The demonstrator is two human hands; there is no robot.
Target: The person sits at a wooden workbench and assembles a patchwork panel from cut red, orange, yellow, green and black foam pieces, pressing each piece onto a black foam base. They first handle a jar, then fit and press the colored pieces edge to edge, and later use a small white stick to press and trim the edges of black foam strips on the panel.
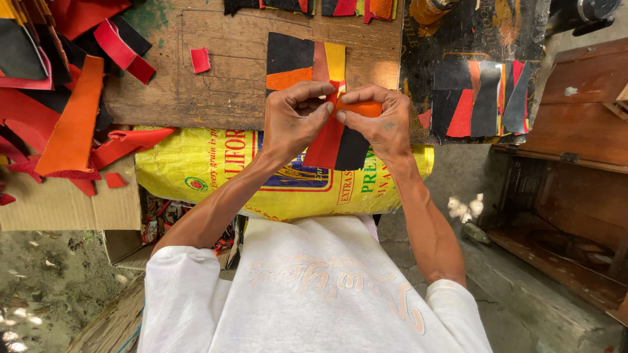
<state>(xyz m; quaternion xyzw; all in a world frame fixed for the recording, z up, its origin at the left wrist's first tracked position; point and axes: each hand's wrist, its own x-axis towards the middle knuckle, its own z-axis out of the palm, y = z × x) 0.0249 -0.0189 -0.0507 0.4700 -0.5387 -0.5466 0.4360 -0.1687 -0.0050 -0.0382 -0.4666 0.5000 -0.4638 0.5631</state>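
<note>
1. Orange strip [362, 108] pinched at the middle of the frame, right hand [379, 121] gripping it with thumb and fingers, left hand [297, 117] closed on its other end plus the patch below.
2. Red-and-black patch [337, 147] hanging down from both grips, over the edge of the wooden board [222, 78] and in front of the yellow sack [209, 170].
3. Just behind the hands, lying flat on the board: a finished-looking panel [304, 59] of black, orange and yellow pieces joined side by side.
4. Small red scrap [200, 59] alone on the board, left of that panel.
5. Off to the right, on a dark, stained top: another striped panel [481, 98] in black, red and grey.
6. Far left: messy pile of offcuts [59, 98], mostly red, orange and black, spilling onto cardboard [65, 202].
7. Right edge: brown wooden box [575, 111], lid open.
8. Bottom of frame: white shirt [314, 287], both forearms reaching up to the work.
</note>
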